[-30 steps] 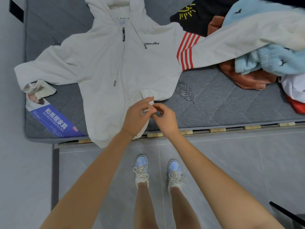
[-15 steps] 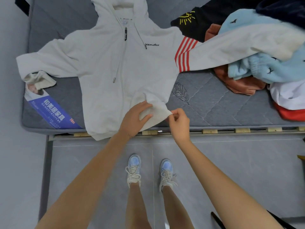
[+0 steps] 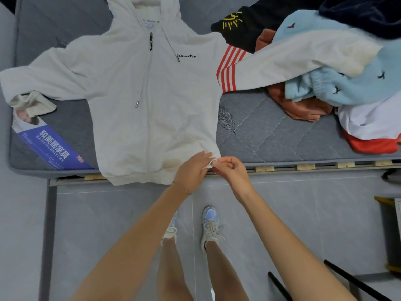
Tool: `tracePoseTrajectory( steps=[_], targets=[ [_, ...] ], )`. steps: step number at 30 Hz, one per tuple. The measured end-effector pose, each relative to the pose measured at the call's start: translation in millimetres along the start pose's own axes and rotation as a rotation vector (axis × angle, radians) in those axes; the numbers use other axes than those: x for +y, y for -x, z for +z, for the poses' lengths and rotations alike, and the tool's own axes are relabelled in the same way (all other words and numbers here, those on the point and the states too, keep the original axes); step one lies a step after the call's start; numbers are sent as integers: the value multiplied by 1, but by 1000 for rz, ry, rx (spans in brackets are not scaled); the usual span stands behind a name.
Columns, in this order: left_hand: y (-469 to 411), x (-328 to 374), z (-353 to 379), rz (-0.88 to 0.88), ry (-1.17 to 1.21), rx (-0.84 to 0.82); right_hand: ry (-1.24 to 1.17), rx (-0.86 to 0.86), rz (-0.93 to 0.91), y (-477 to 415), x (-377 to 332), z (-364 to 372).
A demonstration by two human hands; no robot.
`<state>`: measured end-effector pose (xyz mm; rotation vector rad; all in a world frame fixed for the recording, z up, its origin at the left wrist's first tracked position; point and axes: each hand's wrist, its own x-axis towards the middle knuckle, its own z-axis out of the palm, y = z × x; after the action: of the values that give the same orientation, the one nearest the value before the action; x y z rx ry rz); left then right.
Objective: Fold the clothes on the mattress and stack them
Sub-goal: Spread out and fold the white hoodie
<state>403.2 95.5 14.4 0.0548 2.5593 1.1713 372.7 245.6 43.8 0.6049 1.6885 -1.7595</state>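
Observation:
A white zip hoodie [image 3: 134, 101] lies face up and spread flat on the grey mattress [image 3: 271, 135], hood at the far side, hem hanging over the near edge. Its right sleeve, marked with red stripes [image 3: 227, 69], stretches onto a heap of clothes [image 3: 338, 83]. My right hand [image 3: 232, 170] pinches the hoodie's lower right hem corner at the mattress edge. My left hand [image 3: 192, 170] rests on the fabric just beside it, fingers extended against the same corner.
The heap at the right holds a black garment with a yellow sun [image 3: 240, 25], light blue fleece, a rust-coloured piece, white and red items. A blue printed label [image 3: 50, 146] covers the mattress's near left corner. Grey tiled floor lies below; dark rods [image 3: 351, 281] stand at lower right.
The bunched right hem has been pulled out to the right and flattened. My right hand moved right with the corner, and my left hand followed along the hem.

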Motion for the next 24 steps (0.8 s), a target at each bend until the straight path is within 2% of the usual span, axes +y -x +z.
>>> tracePoseTrajectory(
  steps=[2, 5, 9, 11, 14, 16, 18, 21, 24],
  targets=[
    [4, 2, 3, -8, 21, 36, -55, 19, 83, -7, 0, -1],
    [10, 5, 7, 45, 22, 31, 11, 64, 202, -16, 2, -1],
    [11, 7, 7, 78, 44, -47, 49, 16, 340, -20, 2, 2],
    [9, 7, 4, 79, 36, -73, 93, 89, 297, -24, 3, 4],
    [7, 3, -3, 66, 9, 67, 203, 157, 244, -30, 4, 1],
    [2, -4, -10, 18, -86, 155, 274, 167, 243, -32, 5, -3],
    [-5, -15, -18, -59, -228, 166, 386, 181, 210, -36, 5, -5],
    [-13, -33, -32, -161, -386, 139, 553, 197, 85, -41, -3, -2],
    [-16, -47, -52, -241, -467, 183, 632, 176, -67, -46, -20, 8]
  ],
)
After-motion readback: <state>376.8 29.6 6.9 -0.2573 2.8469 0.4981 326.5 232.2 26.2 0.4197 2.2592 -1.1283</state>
